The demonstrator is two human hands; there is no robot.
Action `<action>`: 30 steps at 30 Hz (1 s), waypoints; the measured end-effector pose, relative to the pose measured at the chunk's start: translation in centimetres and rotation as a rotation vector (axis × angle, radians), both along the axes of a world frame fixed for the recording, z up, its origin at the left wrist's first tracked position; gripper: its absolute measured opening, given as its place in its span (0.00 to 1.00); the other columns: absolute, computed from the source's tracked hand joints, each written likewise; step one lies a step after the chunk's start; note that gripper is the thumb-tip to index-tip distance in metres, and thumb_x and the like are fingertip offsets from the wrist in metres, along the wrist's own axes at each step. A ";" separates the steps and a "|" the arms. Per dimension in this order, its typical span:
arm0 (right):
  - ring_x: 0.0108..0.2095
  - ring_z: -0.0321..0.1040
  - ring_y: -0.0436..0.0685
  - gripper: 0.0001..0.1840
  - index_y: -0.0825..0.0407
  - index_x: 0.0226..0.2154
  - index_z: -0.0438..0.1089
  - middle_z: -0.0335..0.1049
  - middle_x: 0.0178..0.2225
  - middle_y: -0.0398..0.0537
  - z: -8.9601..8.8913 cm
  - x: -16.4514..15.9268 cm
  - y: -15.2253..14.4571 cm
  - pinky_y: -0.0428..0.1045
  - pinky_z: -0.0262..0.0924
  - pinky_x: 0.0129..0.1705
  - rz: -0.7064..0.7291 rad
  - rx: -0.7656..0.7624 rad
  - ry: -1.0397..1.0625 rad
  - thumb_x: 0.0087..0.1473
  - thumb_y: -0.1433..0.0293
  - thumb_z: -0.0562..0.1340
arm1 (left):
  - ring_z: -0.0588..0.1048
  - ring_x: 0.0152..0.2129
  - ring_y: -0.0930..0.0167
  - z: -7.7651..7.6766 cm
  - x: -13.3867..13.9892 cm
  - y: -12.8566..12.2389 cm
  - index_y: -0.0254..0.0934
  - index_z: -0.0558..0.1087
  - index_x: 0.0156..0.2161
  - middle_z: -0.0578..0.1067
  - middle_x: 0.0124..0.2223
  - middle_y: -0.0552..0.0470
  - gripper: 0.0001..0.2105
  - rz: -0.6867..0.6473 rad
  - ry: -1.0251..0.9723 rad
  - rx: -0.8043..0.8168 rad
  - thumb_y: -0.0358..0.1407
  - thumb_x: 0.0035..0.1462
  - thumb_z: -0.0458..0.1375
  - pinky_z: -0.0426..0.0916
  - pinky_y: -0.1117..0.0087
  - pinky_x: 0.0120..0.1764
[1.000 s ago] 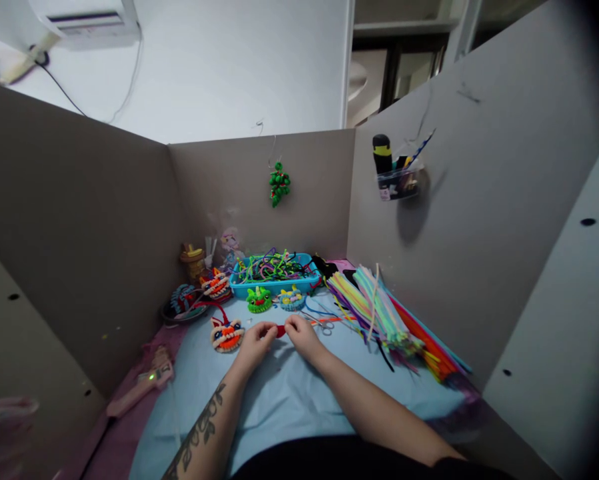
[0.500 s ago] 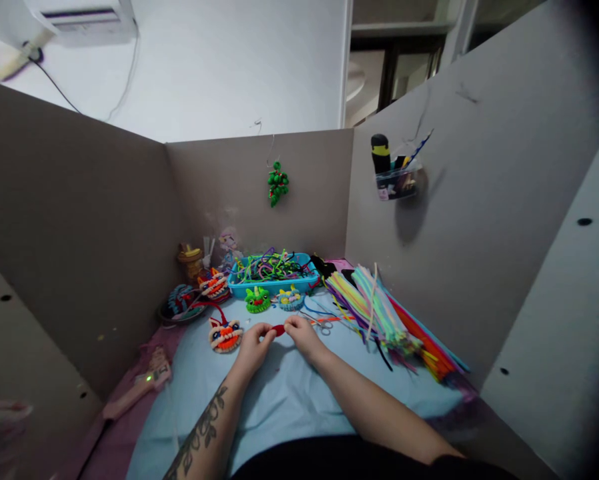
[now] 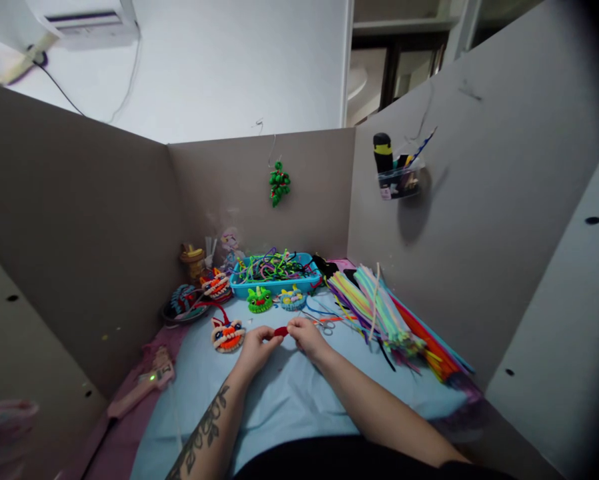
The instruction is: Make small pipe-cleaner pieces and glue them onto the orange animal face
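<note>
Between my two hands is a small dark red piece (image 3: pixel 281 331), perhaps coiled or folded pipe cleaner; its exact shape is too small to tell. My left hand (image 3: pixel 257 348) pinches its left end between thumb and finger. On the right end, my right hand (image 3: pixel 306 337) closes in a similar pinch. Just left of my left hand lies an orange and cream pipe-cleaner animal face (image 3: pixel 228 336) with a red strand. Beyond my hands sit a green face (image 3: pixel 259 300) and a light blue and yellow one (image 3: pixel 292 299). Scissors (image 3: pixel 325 327) lie right of my right hand.
A blue tray (image 3: pixel 279 288) of loose pipe cleaners stands at the back. Bundles of pipe cleaners (image 3: pixel 387 310) lie on the right. A pink glue gun (image 3: pixel 142 390) rests at left on the blue cloth's edge. Grey panels (image 3: pixel 259 227) enclose three sides.
The view has shifted slightly. Both hands keep pinching the red piece at nearly the same spot; nothing else has visibly moved.
</note>
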State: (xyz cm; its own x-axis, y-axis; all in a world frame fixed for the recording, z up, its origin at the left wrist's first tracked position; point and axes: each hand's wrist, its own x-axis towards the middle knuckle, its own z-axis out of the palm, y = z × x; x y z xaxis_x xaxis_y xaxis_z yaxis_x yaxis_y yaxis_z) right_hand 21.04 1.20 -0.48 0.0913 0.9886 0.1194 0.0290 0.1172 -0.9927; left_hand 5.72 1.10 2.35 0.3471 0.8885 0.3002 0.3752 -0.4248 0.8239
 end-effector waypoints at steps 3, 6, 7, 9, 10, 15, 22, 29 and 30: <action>0.19 0.51 0.47 0.05 0.54 0.17 0.61 0.54 0.15 0.37 0.6 0.2 -0.3 0.44 0.47 0.23 -0.065 0.114 -0.106 0.39 0.70 0.56 | 0.68 0.21 0.72 0.1 0.0 0.0 0.32 0.73 0.26 0.73 0.23 0.51 0.11 -0.008 -0.013 -0.047 0.40 0.45 0.58 0.60 0.74 0.25; 0.21 0.54 0.48 0.06 0.54 0.17 0.61 0.57 0.17 0.38 1.2 0.3 -0.6 0.44 0.49 0.25 -0.112 0.177 -0.214 0.40 0.71 0.56 | 0.68 0.21 0.72 0.1 -0.1 0.1 0.32 0.74 0.30 0.74 0.25 0.50 0.14 0.010 -0.049 -0.121 0.43 0.45 0.57 0.60 0.74 0.23; 0.21 0.54 0.48 0.06 0.54 0.17 0.61 0.57 0.17 0.38 1.3 0.3 -0.6 0.44 0.49 0.25 -0.115 0.179 -0.233 0.40 0.71 0.55 | 0.68 0.20 0.72 0.1 -0.2 0.2 0.32 0.75 0.30 0.74 0.25 0.50 0.15 0.022 -0.057 -0.134 0.44 0.46 0.56 0.60 0.74 0.22; 0.21 0.54 0.48 0.06 0.54 0.17 0.61 0.57 0.16 0.38 1.3 0.2 -0.7 0.44 0.49 0.24 -0.110 0.183 -0.260 0.41 0.72 0.55 | 0.68 0.20 0.71 0.0 -0.3 0.3 0.32 0.75 0.28 0.74 0.24 0.50 0.15 0.042 -0.045 -0.117 0.44 0.47 0.54 0.60 0.74 0.22; 0.21 0.54 0.48 0.06 0.54 0.17 0.61 0.57 0.16 0.38 1.2 0.1 -0.7 0.43 0.49 0.24 -0.106 0.189 -0.275 0.41 0.72 0.55 | 0.68 0.21 0.71 -0.1 -0.3 0.4 0.32 0.74 0.26 0.73 0.23 0.50 0.14 0.048 -0.026 -0.085 0.43 0.47 0.54 0.60 0.74 0.23; 0.21 0.55 0.48 0.06 0.54 0.17 0.63 0.59 0.16 0.39 0.5 -0.4 -0.5 0.43 0.47 0.24 -0.145 0.214 -0.365 0.40 0.74 0.54 | 0.68 0.23 0.71 -0.4 -0.1 0.5 0.34 0.71 0.21 0.72 0.23 0.51 0.11 0.093 0.054 0.128 0.37 0.47 0.52 0.60 0.72 0.28; 0.20 0.54 0.48 0.06 0.54 0.16 0.63 0.58 0.16 0.39 1.3 0.4 -0.5 0.44 0.47 0.24 -0.118 0.172 -0.349 0.40 0.73 0.55 | 0.64 0.16 0.74 -0.5 -0.4 0.7 0.32 0.73 0.28 0.70 0.20 0.53 0.17 0.013 0.011 -0.109 0.45 0.50 0.51 0.57 0.73 0.21; 0.20 0.54 0.48 0.05 0.54 0.16 0.62 0.58 0.16 0.38 1.3 0.6 -0.5 0.43 0.48 0.23 0.008 0.140 -0.252 0.39 0.73 0.56 | 0.65 0.19 0.74 -0.2 -0.3 0.0 0.31 0.72 0.25 0.71 0.21 0.52 0.15 -0.072 -0.014 -0.140 0.45 0.46 0.57 0.56 0.75 0.22; 0.20 0.54 0.48 0.05 0.54 0.16 0.62 0.58 0.16 0.38 1.2 0.6 -0.5 0.43 0.47 0.23 0.025 0.118 -0.226 0.38 0.73 0.56 | 0.65 0.20 0.74 -0.1 -0.3 0.0 0.31 0.72 0.25 0.71 0.22 0.52 0.15 -0.072 -0.009 -0.124 0.44 0.47 0.56 0.57 0.75 0.23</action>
State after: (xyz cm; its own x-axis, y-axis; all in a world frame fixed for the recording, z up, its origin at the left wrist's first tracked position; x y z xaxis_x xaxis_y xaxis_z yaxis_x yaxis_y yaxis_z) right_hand 21.64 0.75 0.74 0.0246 0.9684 0.2483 0.2444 0.2351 -0.9407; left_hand 5.41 1.06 2.20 0.4087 0.8920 0.1932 0.3399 -0.3452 0.8748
